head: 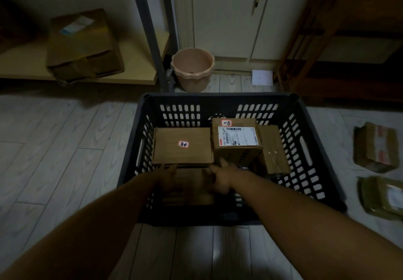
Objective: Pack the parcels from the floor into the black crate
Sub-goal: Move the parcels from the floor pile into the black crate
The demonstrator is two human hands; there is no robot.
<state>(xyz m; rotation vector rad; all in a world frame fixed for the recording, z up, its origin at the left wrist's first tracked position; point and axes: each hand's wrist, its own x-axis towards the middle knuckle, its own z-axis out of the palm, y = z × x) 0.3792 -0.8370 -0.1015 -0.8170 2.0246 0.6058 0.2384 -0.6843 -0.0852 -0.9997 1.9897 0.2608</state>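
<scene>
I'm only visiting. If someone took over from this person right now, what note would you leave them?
Hands: left hand and right hand are low inside the black crate, at either end of a brown parcel by the near wall. Blur hides the grip.
Done: three parcels lie further in: the stickered flat box, the labelled box and the plain box.
Left: settle this parcel, then pack the upper floor parcel and the lower floor parcel, both right of the crate.
</scene>
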